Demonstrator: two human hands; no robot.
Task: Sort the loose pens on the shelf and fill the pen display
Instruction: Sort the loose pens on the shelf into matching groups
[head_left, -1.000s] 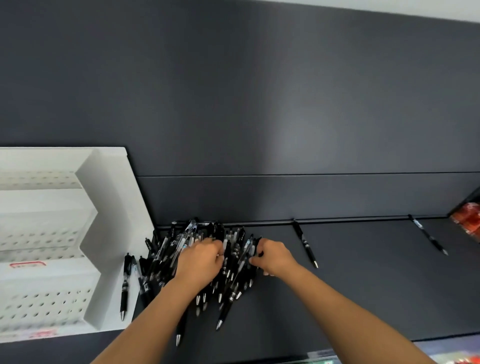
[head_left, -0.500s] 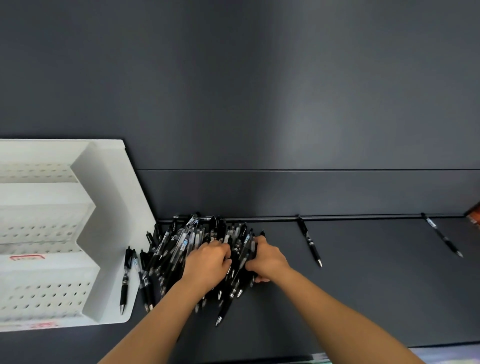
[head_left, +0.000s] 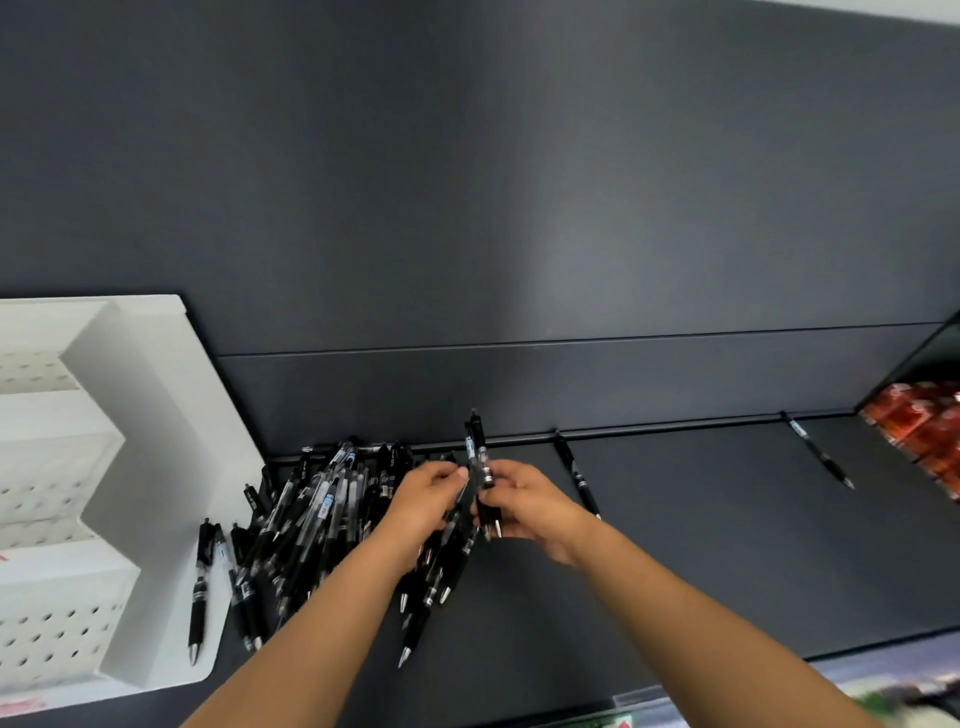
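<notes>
On the shelf (head_left: 675, 545), against the back rail, most pens lie in a tangled heap (head_left: 322, 519), tips toward the person. Just above its right edge a small bunch (head_left: 480, 462) stands upright. The right hand (head_left: 524, 506) is curled round its lower barrels, and the left hand (head_left: 423, 501) pinches it at the fingertips. Left of the heap sits the white display (head_left: 156, 467). Its perforated tiers look empty, and two pens (head_left: 200, 587) lie on its base edge. Off to the right lie a near stray (head_left: 576, 475) and a far stray (head_left: 815, 449), the latter by red packs (head_left: 919, 431). By my reading, sorting has barely started and filling has not begun, so nearly everything is left.
</notes>
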